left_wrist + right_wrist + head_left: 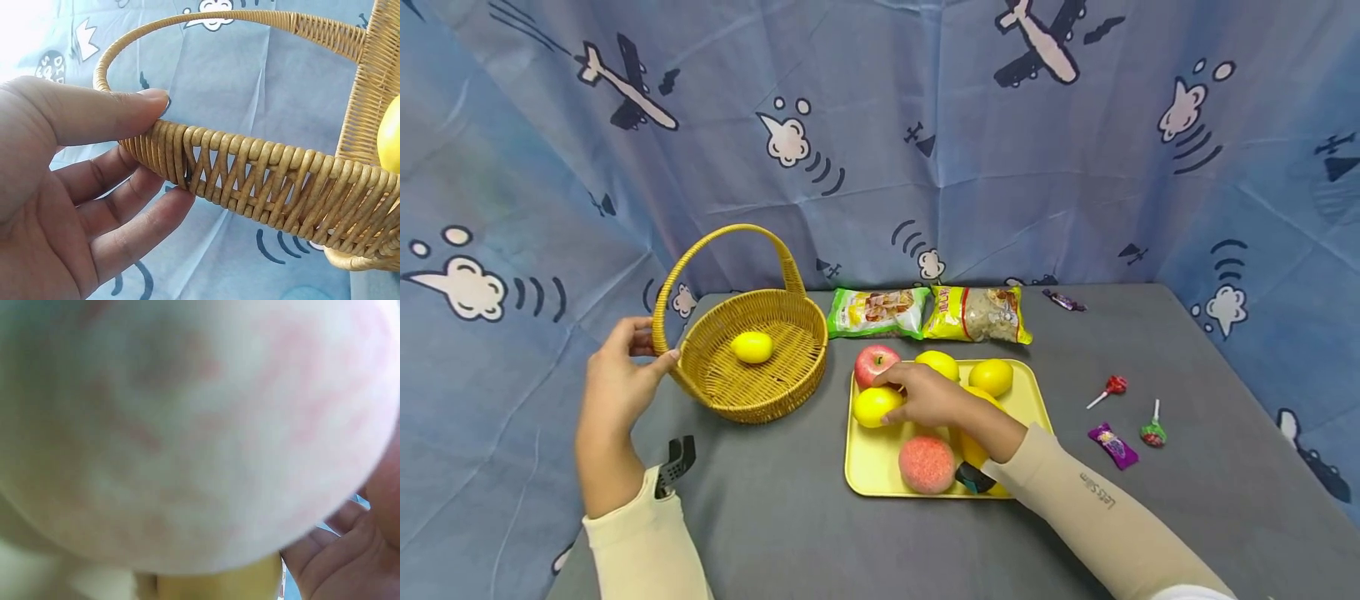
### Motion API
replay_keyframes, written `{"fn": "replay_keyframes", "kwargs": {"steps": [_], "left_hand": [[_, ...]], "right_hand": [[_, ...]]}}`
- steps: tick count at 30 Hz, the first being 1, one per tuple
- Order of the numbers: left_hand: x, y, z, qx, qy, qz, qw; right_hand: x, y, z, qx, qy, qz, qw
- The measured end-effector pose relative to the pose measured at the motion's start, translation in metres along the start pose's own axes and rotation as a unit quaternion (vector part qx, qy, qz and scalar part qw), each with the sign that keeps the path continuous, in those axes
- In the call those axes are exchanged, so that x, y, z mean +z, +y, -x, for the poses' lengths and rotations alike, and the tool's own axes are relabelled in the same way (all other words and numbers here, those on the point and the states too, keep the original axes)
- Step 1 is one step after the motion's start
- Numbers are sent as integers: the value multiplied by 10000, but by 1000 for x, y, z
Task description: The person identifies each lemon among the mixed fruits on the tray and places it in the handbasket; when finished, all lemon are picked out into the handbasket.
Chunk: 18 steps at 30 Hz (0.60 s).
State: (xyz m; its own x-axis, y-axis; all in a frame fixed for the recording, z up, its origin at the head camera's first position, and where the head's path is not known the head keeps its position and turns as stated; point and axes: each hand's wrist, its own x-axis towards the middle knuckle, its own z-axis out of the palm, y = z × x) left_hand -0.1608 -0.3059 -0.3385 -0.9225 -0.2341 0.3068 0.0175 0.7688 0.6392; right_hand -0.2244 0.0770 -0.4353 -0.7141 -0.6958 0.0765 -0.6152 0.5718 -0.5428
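Observation:
At the left, my left hand (617, 379) grips the woven basket (775, 410) where the handle joins the rim. In the left wrist view the thumb lies over the rim and the fingers are below it. One lemon (752, 347) lies inside the basket. My right hand (932, 396) reaches over the yellow tray (861, 477) and holds another lemon (872, 408) between thumb and fingers. Around it on the tray are a red apple (874, 362), a peach (927, 465), two more lemons (991, 377) and a larger yellow fruit partly hidden by my arm. The peach (187, 437), blurred, fills most of the right wrist view.
Behind the tray lie a green-edged snack bag (878, 312) and a yellow snack bag (976, 314). To the right are a red lollipop (1115, 385), a green lollipop (1153, 432), a purple candy (1112, 445) and a dark-wrapped candy (1064, 301). A patterned curtain (865, 125) hangs behind the table.

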Motion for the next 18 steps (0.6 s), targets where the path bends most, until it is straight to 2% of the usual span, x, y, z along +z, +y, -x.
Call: {"fn": "replay_keyframes", "kwargs": {"steps": [11,18], "left_hand": [[1,1,1,-3,34,-80,10000],[1,1,1,-42,48,-85,9999]], "right_hand": [[4,-1,-1,-66,44,90,9999],[6,0,0,-94,-273,-198,9994]]}}
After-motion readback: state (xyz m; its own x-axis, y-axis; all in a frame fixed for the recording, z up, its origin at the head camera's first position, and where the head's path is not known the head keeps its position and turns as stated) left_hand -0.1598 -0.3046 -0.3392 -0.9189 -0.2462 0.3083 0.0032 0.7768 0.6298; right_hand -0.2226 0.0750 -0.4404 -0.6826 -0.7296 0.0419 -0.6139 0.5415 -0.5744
